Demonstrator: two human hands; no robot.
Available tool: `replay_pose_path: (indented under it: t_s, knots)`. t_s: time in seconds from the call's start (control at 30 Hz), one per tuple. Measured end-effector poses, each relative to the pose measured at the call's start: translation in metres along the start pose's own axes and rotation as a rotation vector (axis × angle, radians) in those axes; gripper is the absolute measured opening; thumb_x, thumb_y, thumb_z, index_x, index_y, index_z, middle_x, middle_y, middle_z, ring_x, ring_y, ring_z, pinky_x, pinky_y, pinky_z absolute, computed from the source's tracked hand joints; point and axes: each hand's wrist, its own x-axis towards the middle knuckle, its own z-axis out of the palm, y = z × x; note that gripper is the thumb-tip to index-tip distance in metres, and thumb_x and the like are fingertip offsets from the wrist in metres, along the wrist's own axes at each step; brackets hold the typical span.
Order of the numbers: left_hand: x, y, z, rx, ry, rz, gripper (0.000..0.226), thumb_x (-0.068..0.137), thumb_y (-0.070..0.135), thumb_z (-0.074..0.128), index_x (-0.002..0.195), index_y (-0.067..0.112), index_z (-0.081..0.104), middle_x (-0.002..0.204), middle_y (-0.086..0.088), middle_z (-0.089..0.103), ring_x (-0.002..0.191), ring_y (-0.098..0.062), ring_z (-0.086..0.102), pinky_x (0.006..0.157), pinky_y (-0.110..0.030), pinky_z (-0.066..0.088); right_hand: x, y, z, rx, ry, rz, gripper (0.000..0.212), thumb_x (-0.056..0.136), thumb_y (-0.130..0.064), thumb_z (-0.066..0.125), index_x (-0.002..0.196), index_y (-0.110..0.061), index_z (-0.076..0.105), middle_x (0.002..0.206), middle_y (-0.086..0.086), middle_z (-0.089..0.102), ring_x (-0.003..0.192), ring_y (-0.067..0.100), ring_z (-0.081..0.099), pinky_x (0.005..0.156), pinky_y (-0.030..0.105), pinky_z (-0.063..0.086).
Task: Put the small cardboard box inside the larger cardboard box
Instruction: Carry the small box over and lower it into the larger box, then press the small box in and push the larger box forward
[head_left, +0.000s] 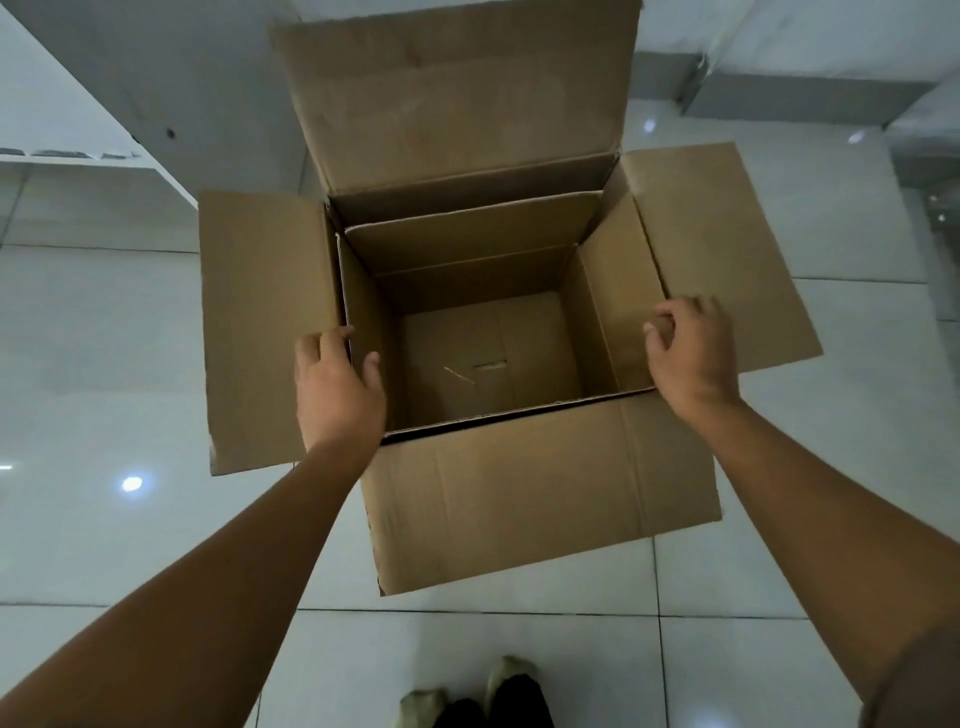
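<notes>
seen from above, a small cardboard box (488, 338), open-topped, sits inside the larger cardboard box (540, 499) on a tiled floor (104, 322), the left hand (337, 384) pinching its left wall, the right hand (693, 348) loosely curled, holding nothing.

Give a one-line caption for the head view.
Small box nested in larger box; left hand and right hand at its side walls.

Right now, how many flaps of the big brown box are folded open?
4. The far flap stands up, the left flap and right flap spread sideways, and the near flap hangs toward the person. The large brown cardboard box holds a smaller brown cardboard box.
</notes>
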Motion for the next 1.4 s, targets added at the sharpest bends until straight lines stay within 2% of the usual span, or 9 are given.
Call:
replay_pose_path:
  t_s: [0.1,0.17,0.27,0.37,0.53,0.73,0.97,1.2,1.4]
  knots:
    - [-0.033,-0.004,0.003,0.146,-0.036,0.109,0.055,0.093,0.038,0.051,0.140,0.012,0.040,0.145,-0.015,0.037,0.134,-0.032,0.036,0.111,-0.043,0.032,-0.022,0.011,-0.004,-0.072,-0.161,-0.145,0.053,0.088,-0.038,0.057,0.130,-0.008,0.048,0.137,0.020,0.045,0.128,0.034,0.042,0.100,0.041,0.042]
    - [-0.056,-0.009,0.012,0.253,-0.152,0.119,0.078,0.088,0.057,0.046,0.149,0.013,0.023,0.158,-0.017,0.017,0.147,-0.033,0.015,0.119,-0.046,0.014,-0.035,0.021,-0.002,-0.130,-0.295,-0.187,0.075,0.084,-0.056,0.052,0.142,-0.013,0.034,0.154,0.018,0.023,0.143,0.035,0.020,0.111,0.049,0.029]
    - [-0.073,-0.022,0.029,0.407,-0.274,0.129,0.113,0.067,0.085,0.014,0.153,0.012,0.001,0.161,-0.018,-0.012,0.148,-0.033,-0.014,0.115,-0.046,-0.012,-0.048,0.035,0.008,-0.214,-0.383,-0.223,0.107,0.069,-0.083,0.033,0.149,-0.017,0.012,0.159,0.018,-0.004,0.146,0.034,-0.007,0.117,0.050,0.005]
    - [-0.069,-0.031,0.041,0.499,-0.280,0.159,0.132,0.049,0.091,-0.017,0.151,0.008,-0.006,0.159,-0.021,-0.018,0.147,-0.036,-0.019,0.111,-0.048,-0.016,-0.050,0.042,0.020,-0.275,-0.355,-0.261,0.124,0.056,-0.094,0.010,0.150,-0.014,0.002,0.157,0.023,-0.010,0.145,0.037,-0.011,0.114,0.047,-0.004]
    - [-0.052,-0.039,0.047,0.515,-0.241,0.203,0.131,0.051,0.089,-0.019,0.152,0.007,-0.002,0.160,-0.022,-0.012,0.147,-0.038,-0.014,0.110,-0.051,-0.015,-0.052,0.034,0.037,-0.275,-0.265,-0.225,0.125,0.057,-0.093,0.007,0.149,-0.007,0.003,0.156,0.027,-0.005,0.145,0.040,-0.007,0.114,0.048,-0.003]
    - [-0.006,-0.046,0.037,0.544,-0.228,0.291,0.134,0.051,0.090,-0.018,0.151,0.003,0.005,0.159,-0.024,-0.007,0.148,-0.039,-0.009,0.114,-0.053,-0.010,-0.050,0.011,0.059,-0.215,-0.152,-0.175,0.117,0.064,-0.089,0.013,0.145,-0.005,0.018,0.154,0.031,0.010,0.143,0.045,0.007,0.112,0.051,0.003]
    - [0.060,-0.033,0.027,0.705,-0.240,0.316,0.139,0.044,0.085,-0.030,0.150,0.000,-0.004,0.158,-0.023,-0.016,0.147,-0.036,-0.015,0.118,-0.051,-0.006,-0.023,-0.024,0.076,-0.176,-0.067,-0.094,0.112,0.066,-0.088,0.012,0.143,-0.007,0.026,0.153,0.030,0.015,0.142,0.046,0.012,0.112,0.052,0.004]
    - [0.119,-0.009,0.027,0.828,-0.266,0.251,0.108,0.078,0.076,0.019,0.149,0.002,-0.015,0.156,-0.019,-0.027,0.145,-0.032,-0.025,0.117,-0.053,-0.010,0.037,-0.046,0.088,-0.169,-0.041,-0.109,0.111,0.066,-0.087,0.007,0.142,-0.008,0.024,0.152,0.032,0.016,0.142,0.048,0.012,0.110,0.053,0.002]
    - [0.172,-0.001,0.024,0.886,-0.254,0.278,0.106,0.079,0.076,0.019,0.149,0.002,-0.013,0.156,-0.020,-0.028,0.145,-0.032,-0.026,0.118,-0.051,-0.008,0.073,-0.073,0.100,-0.141,-0.004,-0.081,0.104,0.068,-0.086,0.009,0.137,-0.010,0.026,0.150,0.034,0.020,0.140,0.049,0.017,0.109,0.054,0.006]
